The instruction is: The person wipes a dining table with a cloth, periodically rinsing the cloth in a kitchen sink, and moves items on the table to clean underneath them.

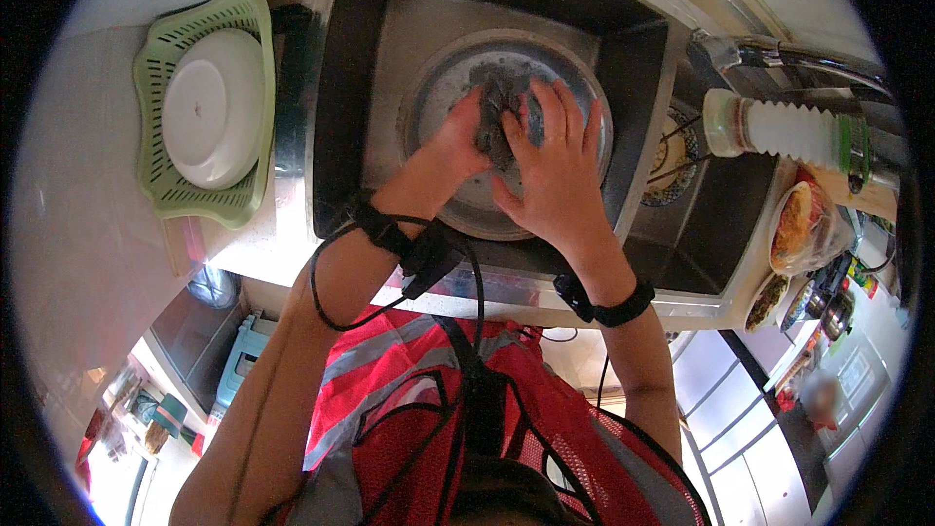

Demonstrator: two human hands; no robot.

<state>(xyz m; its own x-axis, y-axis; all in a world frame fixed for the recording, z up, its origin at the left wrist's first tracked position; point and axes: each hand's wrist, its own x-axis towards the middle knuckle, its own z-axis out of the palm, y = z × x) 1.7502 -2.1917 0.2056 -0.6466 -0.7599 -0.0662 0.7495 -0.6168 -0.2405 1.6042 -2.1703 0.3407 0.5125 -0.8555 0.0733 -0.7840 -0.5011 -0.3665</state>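
Note:
A round metal basin [438,193] holding water sits in the larger compartment of a dark sink [409,22]. In the basin is a dark grey, wet, cloth-like clump [494,135]; its exact kind cannot be made out. My left hand [462,133] grips the clump from its left side, some fingers hidden behind it. My right hand [559,153] is on the other side, fingers spread over the water, with the index finger and thumb against or close to the clump. Black straps circle both wrists, and a cable hangs from the left one.
Left of the sink, a green plastic basket [150,153] holds an upturned white bowl [212,109]. A chrome faucet [796,55] reaches in at the right. The smaller compartment [679,256] contains a patterned dish [668,161]. Bagged food [800,226] and plates stand farther right.

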